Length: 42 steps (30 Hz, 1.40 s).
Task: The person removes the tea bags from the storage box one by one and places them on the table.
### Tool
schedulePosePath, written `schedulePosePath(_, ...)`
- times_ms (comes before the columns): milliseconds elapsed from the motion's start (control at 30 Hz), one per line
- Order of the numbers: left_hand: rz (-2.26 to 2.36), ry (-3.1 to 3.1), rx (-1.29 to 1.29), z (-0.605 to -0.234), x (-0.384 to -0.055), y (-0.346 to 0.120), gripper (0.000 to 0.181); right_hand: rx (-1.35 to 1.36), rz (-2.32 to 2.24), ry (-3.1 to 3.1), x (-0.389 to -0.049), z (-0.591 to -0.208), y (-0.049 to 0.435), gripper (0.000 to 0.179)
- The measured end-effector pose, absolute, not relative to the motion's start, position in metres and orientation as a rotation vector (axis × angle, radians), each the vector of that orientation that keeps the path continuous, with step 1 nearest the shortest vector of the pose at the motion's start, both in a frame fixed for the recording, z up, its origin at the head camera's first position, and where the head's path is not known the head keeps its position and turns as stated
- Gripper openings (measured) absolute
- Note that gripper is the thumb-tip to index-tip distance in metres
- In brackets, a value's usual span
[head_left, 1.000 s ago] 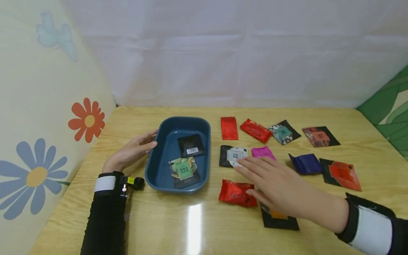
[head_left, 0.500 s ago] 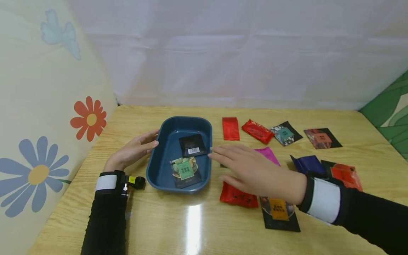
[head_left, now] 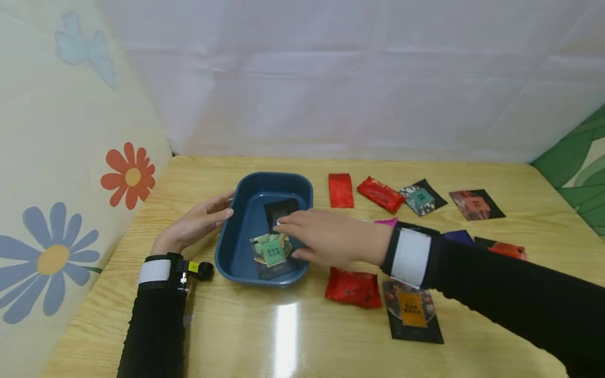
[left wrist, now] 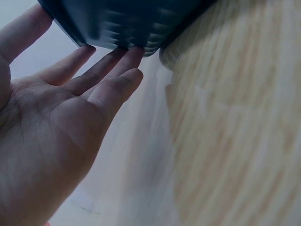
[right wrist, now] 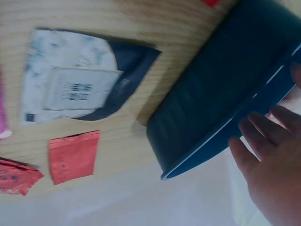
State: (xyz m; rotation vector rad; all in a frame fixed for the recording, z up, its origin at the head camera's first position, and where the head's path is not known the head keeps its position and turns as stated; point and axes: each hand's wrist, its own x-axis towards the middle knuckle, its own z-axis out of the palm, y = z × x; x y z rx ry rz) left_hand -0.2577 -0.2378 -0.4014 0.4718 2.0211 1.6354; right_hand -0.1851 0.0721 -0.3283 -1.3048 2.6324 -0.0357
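A dark blue plastic bin [head_left: 228, 252] stands on the left of the table with two flat packets inside. One is a black packet [head_left: 273, 208], partly hidden by my right hand; the other carries a green label [head_left: 274, 254]. My left hand [head_left: 196, 223] touches the bin's outer left wall with fairly straight fingertips [left wrist: 136, 54]. My right hand [head_left: 331, 236] reaches over the bin's right rim, its fingers [right wrist: 256, 136] extended above the inside, and nothing shows in its grip. A black-and-white packet [right wrist: 77, 92] lies on the table beside the bin.
Right of the bin lie a flat red packet [head_left: 341, 190], red wrapped packets [head_left: 380, 195] [head_left: 353, 287], a teal-labelled packet [head_left: 422, 197], a packet with a pinkish label [head_left: 476, 204] and an orange-labelled one [head_left: 412, 311]. My right sleeve partly covers a purple packet [head_left: 458, 238].
My right hand has moved left from above the packets on the table to above the bin. The left hand has stayed at the bin's side.
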Motion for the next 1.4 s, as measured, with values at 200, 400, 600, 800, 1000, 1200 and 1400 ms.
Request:
schedulePosePath(200, 1.643, 2.013, 0.474, -0.402, -0.258, -0.24, 0.065, -1.241, 0.097, 2.578, -0.207, -0.334, 0.045, 0.062)
schedulePosePath(400, 1.649, 2.003, 0.472, -0.402, -0.258, -0.24, 0.065, -1.134, 0.238, 2.56, -0.225, -0.336, 0.029, 0.064)
schedulePosePath(600, 1.644, 2.008, 0.476, -0.401, -0.259, -0.239, 0.066, -0.968, 0.31, 2.544, -0.236, -0.334, 0.019, 0.071)
schedulePosePath(800, 1.634, 2.018, 0.481, -0.401, -0.259, -0.239, 0.066, -0.886, 0.37, 2.538, -0.246, -0.335, 0.01, 0.075)
schedulePosePath(1000, 1.647, 1.999, 0.485, -0.402, -0.259, -0.241, 0.065, -0.82, 0.395, 2.501, -0.251, -0.336, 0.0, 0.079)
schedulePosePath(1200, 1.644, 2.004, 0.487, -0.403, -0.259, -0.24, 0.065, -0.81, 0.439, 2.513, -0.257, -0.342, -0.007, 0.087)
schedulePosePath(1400, 1.632, 2.019, 0.492, -0.402, -0.259, -0.24, 0.065, -0.917, 0.557, 2.538, -0.264, -0.354, -0.007, 0.09)
